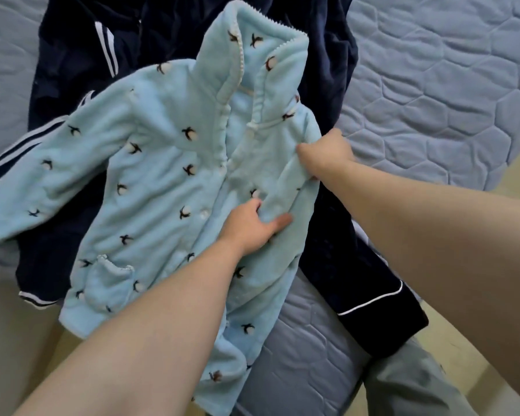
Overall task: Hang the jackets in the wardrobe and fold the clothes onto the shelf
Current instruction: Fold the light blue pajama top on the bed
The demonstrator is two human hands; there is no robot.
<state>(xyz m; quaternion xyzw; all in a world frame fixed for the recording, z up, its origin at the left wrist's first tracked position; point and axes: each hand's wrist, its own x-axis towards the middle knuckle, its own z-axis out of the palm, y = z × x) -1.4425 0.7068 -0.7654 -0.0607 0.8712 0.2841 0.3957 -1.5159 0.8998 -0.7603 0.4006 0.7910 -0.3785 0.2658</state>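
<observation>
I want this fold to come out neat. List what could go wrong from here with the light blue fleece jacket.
1. The light blue fleece jacket lies on dark navy clothes, not flat bedding; folding there may drag them along or leave it lumpy.
2. The left hand and right hand both hold the same side, so the spread sleeve opposite could stay splayed.
3. The hem hangs past the mattress edge and may slide off.

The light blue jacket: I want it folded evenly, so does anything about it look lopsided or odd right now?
Yes. The light blue jacket lies uneven: one sleeve is spread out flat to the side, while the other is bunched over the front where both hands, left hand and right hand, grip it. It also lies on dark clothes, not flat on the bed.
</observation>
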